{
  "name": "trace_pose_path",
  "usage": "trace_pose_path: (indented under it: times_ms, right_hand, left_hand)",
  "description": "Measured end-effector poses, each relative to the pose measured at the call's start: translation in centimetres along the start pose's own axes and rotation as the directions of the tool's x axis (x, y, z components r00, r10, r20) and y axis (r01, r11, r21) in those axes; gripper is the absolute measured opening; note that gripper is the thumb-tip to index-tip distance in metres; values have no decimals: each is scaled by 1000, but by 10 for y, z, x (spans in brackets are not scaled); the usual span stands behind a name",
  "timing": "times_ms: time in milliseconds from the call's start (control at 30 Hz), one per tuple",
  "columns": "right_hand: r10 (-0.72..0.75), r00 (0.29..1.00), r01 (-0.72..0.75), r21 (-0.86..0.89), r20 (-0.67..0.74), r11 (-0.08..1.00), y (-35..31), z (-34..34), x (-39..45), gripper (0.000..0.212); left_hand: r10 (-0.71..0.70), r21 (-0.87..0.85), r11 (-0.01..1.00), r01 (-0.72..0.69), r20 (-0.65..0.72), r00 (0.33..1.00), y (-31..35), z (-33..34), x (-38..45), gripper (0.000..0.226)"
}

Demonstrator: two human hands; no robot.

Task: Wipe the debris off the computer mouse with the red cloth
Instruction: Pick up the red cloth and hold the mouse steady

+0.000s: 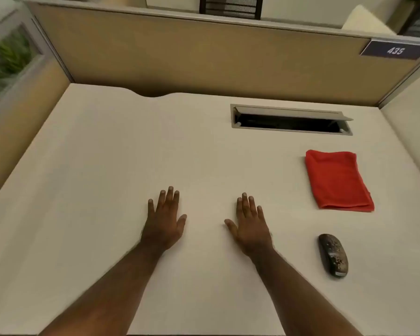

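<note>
A dark computer mouse point(333, 255) speckled with light debris lies on the white desk point(95, 166) at the right, near the front. Behind it, farther from me, a folded red cloth point(337, 181) lies flat on the desk. My left hand point(165, 219) and my right hand point(250, 225) rest palm down on the desk in the middle, fingers spread, holding nothing. The right hand is well to the left of the mouse and the cloth, touching neither.
An open cable hatch point(291, 120) with a raised lid is set into the desk behind the cloth. Tan partition walls point(192, 59) enclose the desk at the back and left. A number plate point(394, 50) hangs at the back right.
</note>
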State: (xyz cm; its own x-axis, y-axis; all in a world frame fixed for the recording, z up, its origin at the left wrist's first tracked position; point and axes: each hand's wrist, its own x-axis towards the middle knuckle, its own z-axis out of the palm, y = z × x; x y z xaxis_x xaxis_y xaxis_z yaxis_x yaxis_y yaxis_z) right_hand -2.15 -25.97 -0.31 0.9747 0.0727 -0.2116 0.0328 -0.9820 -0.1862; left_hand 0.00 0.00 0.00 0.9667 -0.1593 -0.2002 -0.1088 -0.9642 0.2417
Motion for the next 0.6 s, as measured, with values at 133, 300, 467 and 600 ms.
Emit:
trace_pose_path:
  times_ms: [133,300,467,600]
  right_hand:
    - [17,999,-16,-33,29,999,0,7,-1,77]
    - [4,999,-5,15,45,1000,3,8,1,76]
    - [-4,1000,4,9,6,1000,27,-13,16,73]
    - [57,996,-60,-43,-72,997,69,-47,36,71]
  left_hand:
    - [-84,58,995,82,43,995,-2,1,-1,68]
    - [-80,71,995,75,66,995,-3,3,1,67]
    - [-99,80,992,96,42,994,5,6,6,68]
    - [-77,63,995,75,32,997,31,4,18,68]
